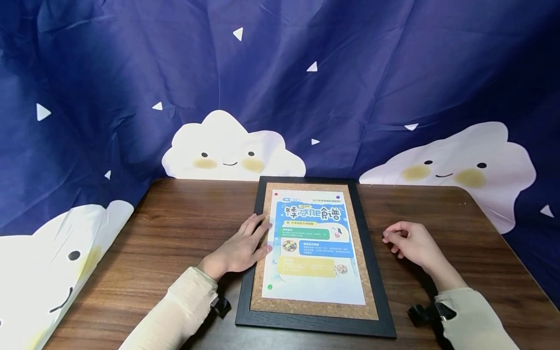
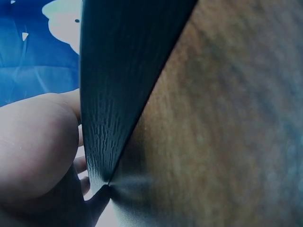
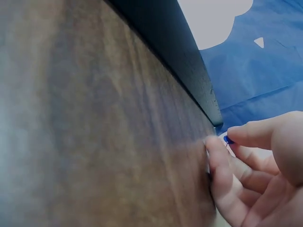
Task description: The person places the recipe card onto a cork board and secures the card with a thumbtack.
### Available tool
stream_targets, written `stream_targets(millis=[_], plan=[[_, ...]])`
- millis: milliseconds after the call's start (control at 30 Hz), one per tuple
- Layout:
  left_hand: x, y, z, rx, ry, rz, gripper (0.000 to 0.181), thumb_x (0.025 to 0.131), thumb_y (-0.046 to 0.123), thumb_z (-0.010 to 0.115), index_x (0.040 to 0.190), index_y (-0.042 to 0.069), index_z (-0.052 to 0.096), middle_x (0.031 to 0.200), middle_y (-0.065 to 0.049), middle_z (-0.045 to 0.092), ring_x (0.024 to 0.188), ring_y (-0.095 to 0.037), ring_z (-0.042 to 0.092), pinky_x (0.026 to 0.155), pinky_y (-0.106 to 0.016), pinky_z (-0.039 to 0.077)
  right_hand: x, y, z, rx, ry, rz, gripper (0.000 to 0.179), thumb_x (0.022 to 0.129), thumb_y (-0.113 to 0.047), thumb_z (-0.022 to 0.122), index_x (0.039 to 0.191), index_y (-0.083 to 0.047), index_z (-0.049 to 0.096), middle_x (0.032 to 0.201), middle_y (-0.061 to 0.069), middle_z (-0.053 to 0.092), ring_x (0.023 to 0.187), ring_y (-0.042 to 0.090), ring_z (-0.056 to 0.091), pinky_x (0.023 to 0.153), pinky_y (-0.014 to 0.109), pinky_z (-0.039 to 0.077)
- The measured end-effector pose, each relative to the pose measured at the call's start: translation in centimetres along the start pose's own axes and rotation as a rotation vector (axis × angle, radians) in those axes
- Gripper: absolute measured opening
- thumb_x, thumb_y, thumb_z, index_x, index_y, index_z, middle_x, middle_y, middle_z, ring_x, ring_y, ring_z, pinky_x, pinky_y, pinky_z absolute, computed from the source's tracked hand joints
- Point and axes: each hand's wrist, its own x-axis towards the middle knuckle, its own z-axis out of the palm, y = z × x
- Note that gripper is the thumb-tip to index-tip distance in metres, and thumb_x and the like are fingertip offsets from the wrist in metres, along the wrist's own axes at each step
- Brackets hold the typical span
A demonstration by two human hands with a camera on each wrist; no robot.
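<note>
A black-framed cork board [image 1: 315,324] lies on the table, bearing a printed paper poster [image 1: 317,290] with Chinese text and food pictures. Pushpins show at three of its corners: a red one [image 1: 276,194] top left, a purple one [image 1: 338,197] top right and a green one [image 1: 270,287] bottom left. My left hand [image 1: 238,249] rests across the board's left side, fingers extended to the poster's edge. To the right of the board is my right hand [image 1: 413,243], held over the table. Between its thumb and finger it pinches a small blue pushpin [image 3: 229,140].
The brown wood-grain table [image 1: 188,214] extends on both sides of the board. Behind it hangs a dark blue cloth [image 1: 271,73] printed with smiling clouds and white triangles. Black straps with small devices [image 1: 220,306] sit at both sleeve cuffs.
</note>
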Motion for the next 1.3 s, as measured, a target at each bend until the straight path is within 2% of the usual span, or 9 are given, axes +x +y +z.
stream_targets(millis=[333,567,733,967,1167,1300], plan=[[0.3,-0.6,0.6,-0.012,0.014,0.005,0.065,0.116,0.039,0.050,0.169,0.008,0.031,0.179,-0.022,0.014,0.169,-0.042,0.006,0.134,-0.058,0.024,-1.0,0.7,0.6,0.099,0.021,-0.010,0.023,0.108,-0.002,0.062,0.122,0.014,0.070,0.098,0.018,0.080,0.070,0.012,0.069,0.062,0.030,0.062],[0.0,0.0,0.0,-0.025,0.009,0.011,0.063,0.116,0.036,0.051,0.167,0.004,0.033,0.178,-0.024,0.016,0.168,-0.045,0.008,0.133,-0.060,0.024,-1.5,0.5,0.6,0.139,-0.014,-0.029,0.024,0.108,0.000,0.060,0.126,0.014,0.069,0.102,0.020,0.080,0.073,0.013,0.070,0.063,0.030,0.063],[0.1,-0.3,0.2,-0.019,0.008,0.011,0.064,0.116,0.040,0.049,0.168,0.007,0.031,0.179,-0.022,0.014,0.169,-0.043,0.006,0.134,-0.059,0.023,-2.1,-0.2,0.8,0.186,-0.039,-0.047,0.025,0.108,-0.002,0.061,0.128,0.012,0.069,0.102,0.020,0.080,0.073,0.014,0.071,0.063,0.032,0.063],[0.2,-0.6,0.5,-0.028,0.023,0.025,0.065,0.115,0.041,0.050,0.168,0.007,0.031,0.179,-0.022,0.014,0.169,-0.043,0.006,0.133,-0.060,0.023,-3.3,-1.1,1.4,0.205,-0.094,-0.045,0.025,0.110,-0.005,0.060,0.129,0.009,0.069,0.101,0.017,0.079,0.073,0.016,0.070,0.063,0.033,0.062],[0.1,-0.3,0.3,-0.024,0.022,0.020,0.063,0.115,0.036,0.052,0.167,0.004,0.033,0.177,-0.025,0.016,0.168,-0.045,0.009,0.133,-0.060,0.024,-3.9,-1.4,1.6,0.299,-0.178,-0.101,0.025,0.109,-0.005,0.061,0.127,0.011,0.068,0.100,0.018,0.079,0.073,0.016,0.071,0.065,0.033,0.063],[0.2,-0.5,0.4,-0.023,0.015,0.010,0.065,0.116,0.039,0.050,0.168,0.006,0.031,0.179,-0.023,0.014,0.169,-0.043,0.006,0.134,-0.058,0.022,-4.3,-1.7,1.8,0.340,-0.253,-0.143,0.025,0.109,-0.006,0.061,0.125,0.012,0.067,0.100,0.016,0.080,0.074,0.016,0.071,0.065,0.033,0.063]])
